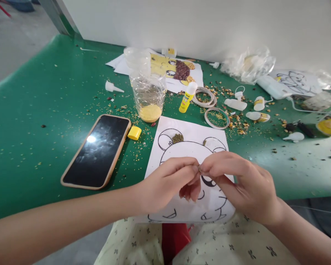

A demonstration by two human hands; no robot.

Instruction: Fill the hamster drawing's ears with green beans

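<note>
My left hand (171,178) and my right hand (242,180) meet over a drawing sheet (187,130), fingertips pinched together. Between them is a tiny brownish bit, too small to name. The sheet has a black-outlined cartoon animal; small dark green seeds (178,138) fill part of its left ear, and a few sit at the right ear. Both hands cover the middle of the face. Beyond the sheet, an uncapped-looking yellow glue stick (184,103) with a white top stands upright. A yellow cap (134,133) lies to the left.
Left of the sheet lies a phone (98,152). A cut plastic bottle (150,99) holds yellow grains. Tape rolls (217,118), small glue bottles (235,104) and scattered seeds lie to the right. Behind are a partly bean-covered picture (182,70) and a crumpled plastic bag (248,64).
</note>
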